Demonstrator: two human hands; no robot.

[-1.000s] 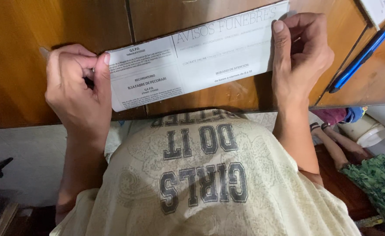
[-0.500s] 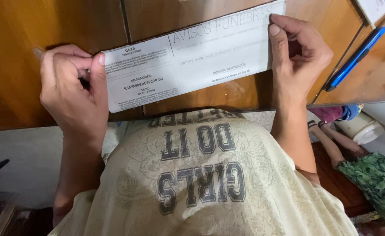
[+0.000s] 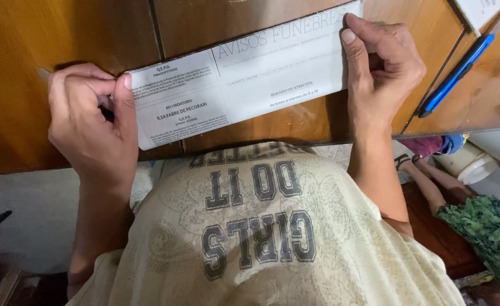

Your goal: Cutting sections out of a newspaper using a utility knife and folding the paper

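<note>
Two bare hands are holding one long strip of printed paper (image 3: 244, 85) flat against a brown wooden tabletop (image 3: 63, 51), seen from the head camera looking straight down. The strip is lying slightly tilted, its right end higher in the picture than its left end, and it is crossing a dark seam between two boards.

The left hand (image 3: 91, 127) is pinching the left end of the strip: its thumb is pressing on the printed face at the edge, while the other fingers are curling in together beside it. Something thin and dark is showing between those curled fingers, too hidden to tell what it is.

The right hand (image 3: 383, 71) is gripping the right end, its thumb lying flat on the paper's face and the remaining fingers folding closed behind the edge.

A blue pen (image 3: 457, 73) is lying diagonally on the wood just to the right of the right hand, apart from it. A white sheet corner (image 3: 479, 8) is showing at the top right.

Below the table edge, the person's cream printed shirt (image 3: 261, 226) is filling the lower middle. To the lower right, a white round tub (image 3: 468, 164) is sitting on the floor; what is inside it cannot be seen. Green patterned cloth (image 3: 482, 232) is lying near it.
</note>
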